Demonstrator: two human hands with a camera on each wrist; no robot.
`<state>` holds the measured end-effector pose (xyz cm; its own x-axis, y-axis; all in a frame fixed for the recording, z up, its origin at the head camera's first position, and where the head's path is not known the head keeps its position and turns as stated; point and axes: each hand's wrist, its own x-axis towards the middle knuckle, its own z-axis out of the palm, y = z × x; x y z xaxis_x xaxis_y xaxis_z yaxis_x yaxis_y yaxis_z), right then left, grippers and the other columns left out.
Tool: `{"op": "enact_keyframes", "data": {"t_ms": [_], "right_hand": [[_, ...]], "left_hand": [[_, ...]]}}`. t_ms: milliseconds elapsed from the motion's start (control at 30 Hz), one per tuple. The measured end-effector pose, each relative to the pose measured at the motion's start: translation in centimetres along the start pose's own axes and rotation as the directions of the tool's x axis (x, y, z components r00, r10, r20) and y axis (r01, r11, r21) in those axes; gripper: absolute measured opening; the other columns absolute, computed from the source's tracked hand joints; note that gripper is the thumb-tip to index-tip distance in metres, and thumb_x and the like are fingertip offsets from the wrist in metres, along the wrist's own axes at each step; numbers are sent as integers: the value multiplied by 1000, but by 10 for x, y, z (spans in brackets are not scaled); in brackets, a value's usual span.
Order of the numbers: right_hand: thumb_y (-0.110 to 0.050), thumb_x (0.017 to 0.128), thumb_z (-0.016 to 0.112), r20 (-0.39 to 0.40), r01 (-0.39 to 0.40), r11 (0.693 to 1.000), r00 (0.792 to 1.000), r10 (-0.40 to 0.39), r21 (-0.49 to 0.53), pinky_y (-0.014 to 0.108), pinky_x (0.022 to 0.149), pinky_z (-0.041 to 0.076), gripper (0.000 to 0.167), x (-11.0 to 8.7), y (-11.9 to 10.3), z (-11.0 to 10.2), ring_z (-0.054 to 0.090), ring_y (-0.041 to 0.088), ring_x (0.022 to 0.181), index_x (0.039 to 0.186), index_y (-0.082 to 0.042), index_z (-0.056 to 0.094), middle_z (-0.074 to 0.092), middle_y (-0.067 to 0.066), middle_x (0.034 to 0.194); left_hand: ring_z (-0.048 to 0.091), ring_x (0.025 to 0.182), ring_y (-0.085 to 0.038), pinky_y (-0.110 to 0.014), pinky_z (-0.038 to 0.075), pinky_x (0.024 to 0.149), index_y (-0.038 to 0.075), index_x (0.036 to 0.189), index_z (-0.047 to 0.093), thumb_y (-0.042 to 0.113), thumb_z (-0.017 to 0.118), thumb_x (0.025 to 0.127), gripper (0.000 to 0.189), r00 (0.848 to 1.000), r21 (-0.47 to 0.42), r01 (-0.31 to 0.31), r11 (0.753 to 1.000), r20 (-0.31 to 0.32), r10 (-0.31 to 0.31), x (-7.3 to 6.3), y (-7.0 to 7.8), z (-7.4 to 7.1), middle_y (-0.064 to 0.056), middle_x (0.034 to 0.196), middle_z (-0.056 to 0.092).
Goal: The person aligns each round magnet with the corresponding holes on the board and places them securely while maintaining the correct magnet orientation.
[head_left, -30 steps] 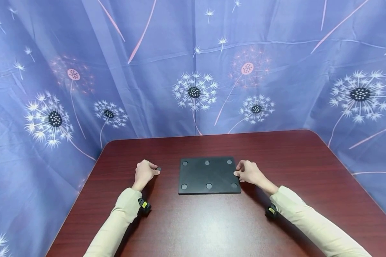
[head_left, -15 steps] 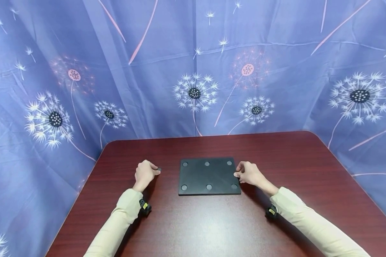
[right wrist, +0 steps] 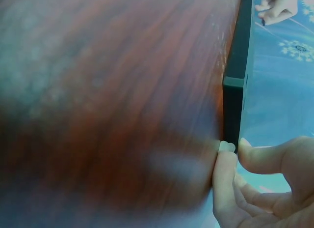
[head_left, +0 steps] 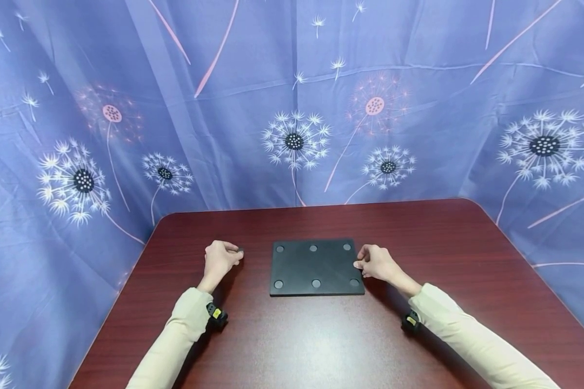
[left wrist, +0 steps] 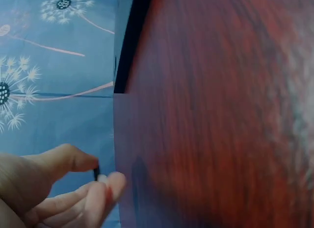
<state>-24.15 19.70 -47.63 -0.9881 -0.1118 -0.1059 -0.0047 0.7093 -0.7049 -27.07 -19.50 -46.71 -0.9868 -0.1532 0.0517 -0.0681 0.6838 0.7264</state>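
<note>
A flat black rectangular board (head_left: 313, 267) lies on the table, with several round grey spots along its far and near edges. My right hand (head_left: 378, 263) pinches its right edge, the thumb (right wrist: 260, 156) on the top face and a fingertip against the side. Left of the board and apart from it, my left hand (head_left: 220, 260) pinches a small dark disc (left wrist: 96, 173) between thumb and fingers. The fingertips hide most of that disc, and it stands on edge in the left wrist view. The left hand is raised over the table, its shadow below.
The reddish-brown wooden table (head_left: 316, 346) has rounded far corners. Behind and beside it hangs a blue curtain (head_left: 233, 135) printed with dandelions. Each wrist carries a small black camera, such as the left wrist camera (head_left: 217, 313).
My left hand has shifted slightly away from me, and the disc in its fingers has turned so less of it shows. The right hand and the board stay put.
</note>
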Motion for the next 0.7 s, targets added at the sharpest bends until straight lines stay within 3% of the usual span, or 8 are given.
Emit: {"op": "enact_keyframes", "data": {"t_ms": [167, 267, 467, 600, 700], "right_hand": [[-7, 88, 68, 5, 5, 1000, 1000, -5, -5, 26, 52, 54, 15, 0, 0, 0, 63, 10, 55, 91, 4, 58, 64, 10, 73], [-8, 88, 68, 9, 5, 1000, 1000, -5, -3, 26, 52, 54, 15, 0, -1, 0, 64, 10, 55, 90, 4, 58, 64, 10, 73], [-8, 88, 68, 9, 4, 1000, 1000, -3, -2, 26, 52, 54, 15, 0, -1, 0, 64, 10, 56, 90, 3, 58, 64, 10, 73], [-7, 88, 68, 4, 10, 1000, 1000, -10, -3, 26, 52, 54, 15, 0, 0, -1, 63, 10, 56, 90, 4, 58, 64, 10, 72], [-7, 89, 67, 3, 17, 1000, 1000, -17, -6, 26, 52, 54, 14, 0, 1, 0, 63, 10, 55, 90, 4, 58, 64, 10, 72]], "left_hand": [[72, 60, -17, -24, 55, 56, -2, 98, 74, 11, 75, 79, 23, 999, -148, -41, 988, -27, 37, -3, 3, 1, -18, 80, 74], [72, 61, -17, -19, 53, 52, -1, 98, 74, 11, 76, 78, 23, 996, -206, -77, 976, -50, 68, -6, 6, 2, -19, 84, 74], [72, 62, -20, -20, 53, 58, 3, 96, 76, 14, 77, 79, 21, 988, -215, -150, 965, -73, 138, -13, 12, 3, -15, 80, 75], [72, 63, -21, -22, 53, 63, 5, 97, 76, 16, 78, 79, 20, 990, -212, -143, 967, -40, 137, -17, 16, 6, -12, 78, 75], [71, 62, -20, -21, 51, 60, 5, 97, 76, 15, 78, 79, 20, 992, -221, -126, 967, -10, 127, -20, 18, 11, -11, 78, 75]]}}
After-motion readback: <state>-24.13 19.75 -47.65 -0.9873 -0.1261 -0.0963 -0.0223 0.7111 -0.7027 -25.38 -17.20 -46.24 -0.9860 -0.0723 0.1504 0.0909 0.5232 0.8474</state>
